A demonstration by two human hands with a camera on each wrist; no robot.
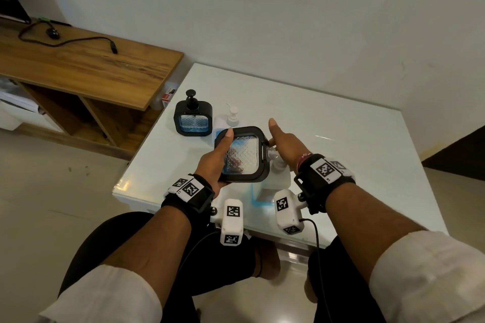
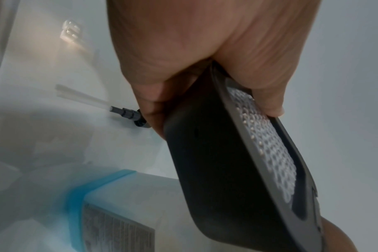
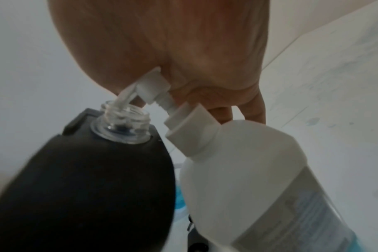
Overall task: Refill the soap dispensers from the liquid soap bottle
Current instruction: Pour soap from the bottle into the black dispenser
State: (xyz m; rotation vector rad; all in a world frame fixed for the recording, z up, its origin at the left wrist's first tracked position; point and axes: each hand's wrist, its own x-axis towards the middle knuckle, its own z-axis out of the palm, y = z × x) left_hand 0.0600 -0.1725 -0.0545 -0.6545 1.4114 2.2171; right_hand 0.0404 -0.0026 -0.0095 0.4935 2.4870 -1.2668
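Note:
My left hand (image 1: 213,162) grips a black square soap dispenser (image 1: 242,156) with a clear patterned window, tilted above the table's near edge. Its clear neck (image 3: 124,125) is uncapped. A white liquid soap bottle (image 1: 277,178) stands beside it, and its spout (image 3: 125,97) points into that neck. My right hand (image 1: 284,143) presses its palm on the bottle's pump head (image 3: 153,87), thumb stretched out and fingers hanging behind the collar. The dispenser's black pump with its tube (image 2: 121,111) lies on the table. A second black dispenser (image 1: 193,119), holding blue liquid, stands further back with its pump on.
A small white pump bottle (image 1: 232,116) stands right of the second dispenser. The white glass table (image 1: 328,126) stands against the wall. A wooden desk (image 1: 78,65) with a black cable sits to the left. My knees are under the table's near edge.

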